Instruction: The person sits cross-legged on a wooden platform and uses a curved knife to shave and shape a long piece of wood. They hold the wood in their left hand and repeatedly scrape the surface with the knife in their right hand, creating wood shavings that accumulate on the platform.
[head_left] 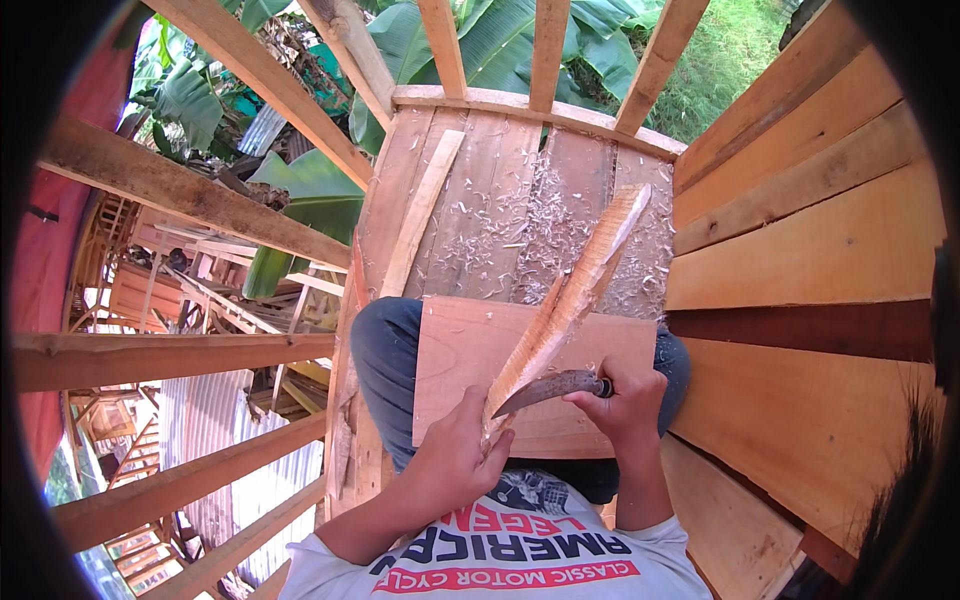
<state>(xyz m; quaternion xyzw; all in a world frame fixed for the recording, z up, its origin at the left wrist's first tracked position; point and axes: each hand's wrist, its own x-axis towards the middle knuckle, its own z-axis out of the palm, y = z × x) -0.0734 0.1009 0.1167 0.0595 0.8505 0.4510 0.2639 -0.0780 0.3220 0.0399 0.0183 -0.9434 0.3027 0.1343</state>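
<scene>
Here left hand [455, 455] clamped on near end of wood strip [580, 290], right hand [625, 400] clamped on curved knife [545, 390]: shave thin, stroke away, strip braced on lap board [450, 350].

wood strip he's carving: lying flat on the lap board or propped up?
Propped: left hand grips the wood strip low end on the lap board; its far end angles up.

No packages, labels, signs or screens show here. The only print is on the person's white shirt [520, 560], near the bottom edge in the middle. It has big dark blue letters, red letters, a red band with white letters, and a small dark picture above them. It all looks upside down from here.
</scene>
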